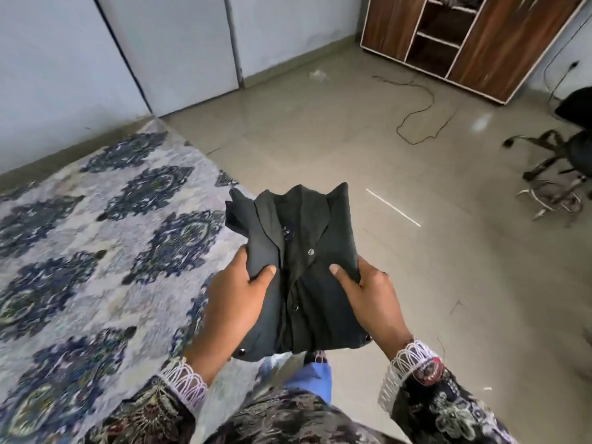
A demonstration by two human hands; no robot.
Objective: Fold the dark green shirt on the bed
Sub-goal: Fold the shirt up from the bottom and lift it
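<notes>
The dark green shirt [298,270] is folded into a compact rectangle, collar up and away from the person, button placket running down its middle, a label showing inside the neck. It is held in the air beside the patterned bed [96,251], above the floor. The left hand [237,302] and right hand [368,299] grip its side edges, thumbs pressed on top and fingers curled beneath.

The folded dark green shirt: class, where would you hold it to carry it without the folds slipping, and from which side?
Grip the dark green shirt at its two side edges near the lower half, coming in from left and right, as the left hand and right hand do: thumbs on top, fingers beneath. The layers stack there, so a pinch keeps them together.
</notes>
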